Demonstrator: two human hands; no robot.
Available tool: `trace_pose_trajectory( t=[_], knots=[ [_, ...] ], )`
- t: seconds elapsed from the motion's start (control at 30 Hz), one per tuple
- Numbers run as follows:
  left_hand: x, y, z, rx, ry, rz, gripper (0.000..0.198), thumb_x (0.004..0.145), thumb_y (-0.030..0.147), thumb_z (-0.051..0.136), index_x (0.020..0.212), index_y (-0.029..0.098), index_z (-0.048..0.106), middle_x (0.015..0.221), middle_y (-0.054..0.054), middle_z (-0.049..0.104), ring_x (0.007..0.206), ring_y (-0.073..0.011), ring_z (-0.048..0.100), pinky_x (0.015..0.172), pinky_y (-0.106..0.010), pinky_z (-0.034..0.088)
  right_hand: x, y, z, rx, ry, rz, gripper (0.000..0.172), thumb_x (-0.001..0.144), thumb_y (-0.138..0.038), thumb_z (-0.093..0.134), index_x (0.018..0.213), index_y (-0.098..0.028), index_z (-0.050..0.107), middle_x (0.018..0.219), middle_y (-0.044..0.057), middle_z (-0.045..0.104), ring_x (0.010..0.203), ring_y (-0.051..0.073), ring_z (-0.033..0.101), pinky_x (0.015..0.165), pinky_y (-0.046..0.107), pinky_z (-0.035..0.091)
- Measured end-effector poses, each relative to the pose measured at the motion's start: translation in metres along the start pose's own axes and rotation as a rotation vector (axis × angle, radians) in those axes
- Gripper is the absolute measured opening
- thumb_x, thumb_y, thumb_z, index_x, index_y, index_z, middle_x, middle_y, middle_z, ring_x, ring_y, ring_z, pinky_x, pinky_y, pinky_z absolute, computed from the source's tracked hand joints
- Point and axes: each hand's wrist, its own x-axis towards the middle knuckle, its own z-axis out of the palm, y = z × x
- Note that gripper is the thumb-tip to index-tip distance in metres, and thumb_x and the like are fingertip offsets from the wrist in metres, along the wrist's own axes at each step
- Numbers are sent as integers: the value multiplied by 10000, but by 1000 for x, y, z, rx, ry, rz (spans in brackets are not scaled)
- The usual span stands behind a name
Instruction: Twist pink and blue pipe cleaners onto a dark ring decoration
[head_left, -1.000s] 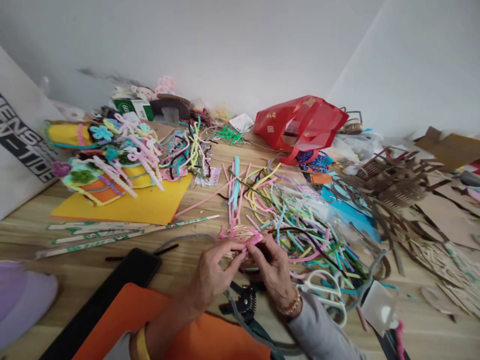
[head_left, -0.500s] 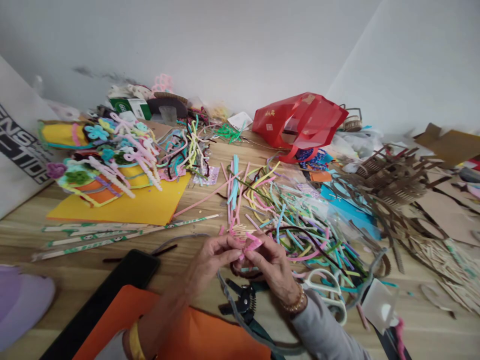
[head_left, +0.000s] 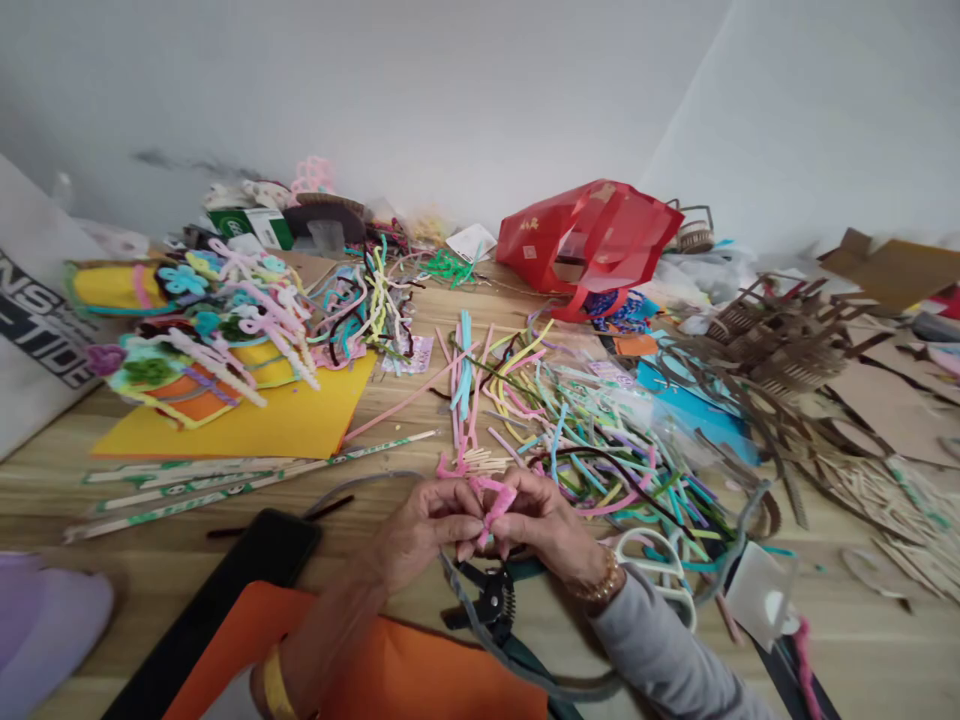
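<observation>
A twisted pink pipe cleaner (head_left: 493,510) sits between my left hand (head_left: 424,530) and my right hand (head_left: 544,525), and the fingertips of both pinch it. Small pale wooden sticks (head_left: 484,460) with pink ends lie just above my fingers; I cannot tell if they join the pink piece. A heap of multicoloured pipe cleaners (head_left: 592,450) spreads beyond my right hand. Black-handled spring pliers (head_left: 491,600) lie under my wrists, and white-handled scissors (head_left: 656,570) lie near my right wrist.
On the wooden table (head_left: 172,500) stand pipe-cleaner flower crafts on a yellow foam sheet (head_left: 247,425). A red bag (head_left: 589,240) stands at the back. Cut cardboard strips (head_left: 787,350) cover the right side. A black tablet (head_left: 262,550) and orange sheet (head_left: 352,650) lie near me.
My hands have drawn closer and dropped slightly, with the pink piece now pinched between the fingertips of both. The whole scene has shifted a little left and up in view.
</observation>
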Motion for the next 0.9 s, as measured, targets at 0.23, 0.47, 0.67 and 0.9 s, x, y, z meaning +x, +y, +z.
trace_pose_trajectory(
  t=[0.23, 0.47, 0.67, 0.9],
  knots=[
    [-2, 0, 1, 104, -23, -28, 183, 665, 294, 750, 732, 138, 682, 653, -40, 640, 534, -107, 527, 477, -212, 370, 1, 1, -3, 29, -66, 74, 265, 712, -315, 748, 740, -152, 541, 669, 5, 661, 606, 131, 650, 462, 174, 455],
    [-4, 0, 2, 287, 6, 14, 118, 697, 274, 712, 742, 170, 678, 631, -34, 642, 555, -135, 554, 495, -229, 407, 3, 7, -6, 55, -59, 88, 316, 666, -333, 778, 733, -153, 526, 605, -29, 626, 494, 91, 597, 429, 165, 453],
    [-3, -1, 4, 360, 103, 77, 142, 700, 232, 708, 815, 168, 655, 726, -31, 688, 621, -144, 607, 573, -234, 472, 7, 13, -7, 22, 23, 12, 333, 659, -360, 777, 662, -148, 519, 510, -69, 558, 394, 45, 483, 413, 160, 438],
    [3, -6, 2, 405, 271, 219, 250, 701, 256, 697, 918, 145, 643, 807, -39, 699, 729, -173, 631, 688, -272, 497, 4, 11, 2, -118, 138, -118, 300, 704, -387, 734, 807, -157, 571, 712, -14, 624, 590, 94, 579, 548, 203, 488]
  ],
)
